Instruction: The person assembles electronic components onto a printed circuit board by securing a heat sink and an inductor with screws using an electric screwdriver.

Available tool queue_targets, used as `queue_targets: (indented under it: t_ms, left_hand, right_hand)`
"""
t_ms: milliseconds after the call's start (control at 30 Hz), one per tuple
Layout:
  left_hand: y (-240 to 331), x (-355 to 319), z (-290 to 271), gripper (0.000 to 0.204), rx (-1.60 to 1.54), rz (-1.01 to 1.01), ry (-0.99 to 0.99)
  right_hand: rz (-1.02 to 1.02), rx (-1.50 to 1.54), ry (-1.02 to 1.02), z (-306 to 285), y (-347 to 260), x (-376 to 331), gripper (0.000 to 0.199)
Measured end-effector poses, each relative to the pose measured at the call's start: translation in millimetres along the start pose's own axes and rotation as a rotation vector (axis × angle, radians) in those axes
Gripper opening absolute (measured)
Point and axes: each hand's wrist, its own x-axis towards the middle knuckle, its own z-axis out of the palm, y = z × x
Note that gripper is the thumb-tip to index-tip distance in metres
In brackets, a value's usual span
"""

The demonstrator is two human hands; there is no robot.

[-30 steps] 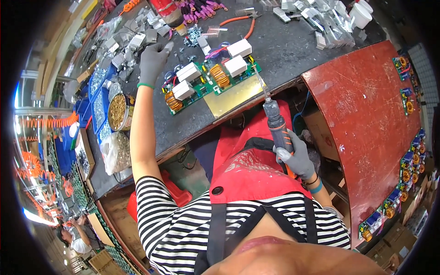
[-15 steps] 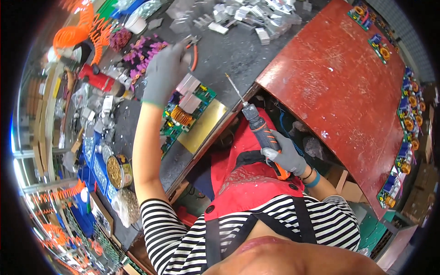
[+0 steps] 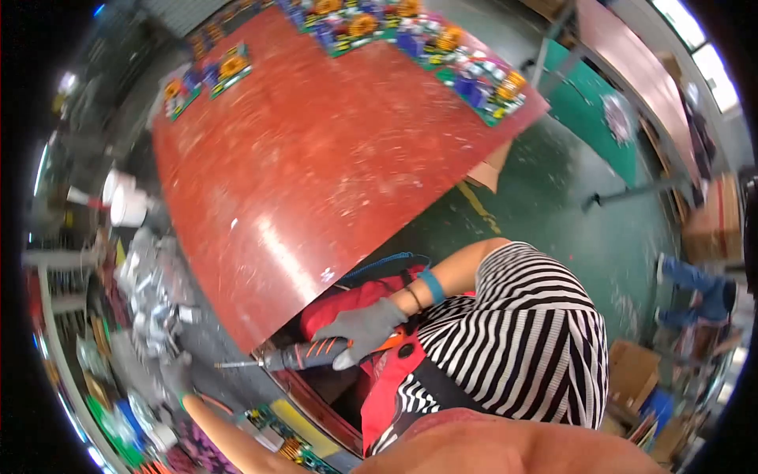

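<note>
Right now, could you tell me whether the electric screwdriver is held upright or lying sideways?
Sideways. The electric screwdriver lies nearly level in the gloved right hand, its bit pointing left toward the grey workbench, not touching anything I can make out.

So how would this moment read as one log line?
right hand: grips electric screwdriver | left hand: blurred, at cluttered bench | red board: beside

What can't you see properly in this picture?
- Left hand: head view, blurred by motion; whether it holds anything cannot be told.
- Small parts on the grey bench: smeared, kinds unreadable.
- Green circuit board: partly cut off by the left forearm and the lower rim.
- Electric screwdriver: the right hand hides its rear end.
- Boards on the red table: too small for detail.
</note>
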Motion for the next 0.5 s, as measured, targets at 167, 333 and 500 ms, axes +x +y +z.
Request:
queue_targets:
  t_ms: [167,333,500]
  left_hand:
    - [49.9,-44.8,-10.8,0.046,0.328,-0.042,0.105]
    - [27.9,-100.1,-34.2,0.034,0.141,-0.005,0.107]
    - [73.1,-130.5,-12.2,0.042,0.481,-0.074,0.013]
  right_hand:
    - [-0.073,0.065,0.028,11.9,10.5,-16.6,0.057]
    - [-0.149,0.024,0.002,30.6,10.1,-24.4,0.059]
    - [-0.142,-0.017,-0.060,27.5,12.2,-54.0,0.062]
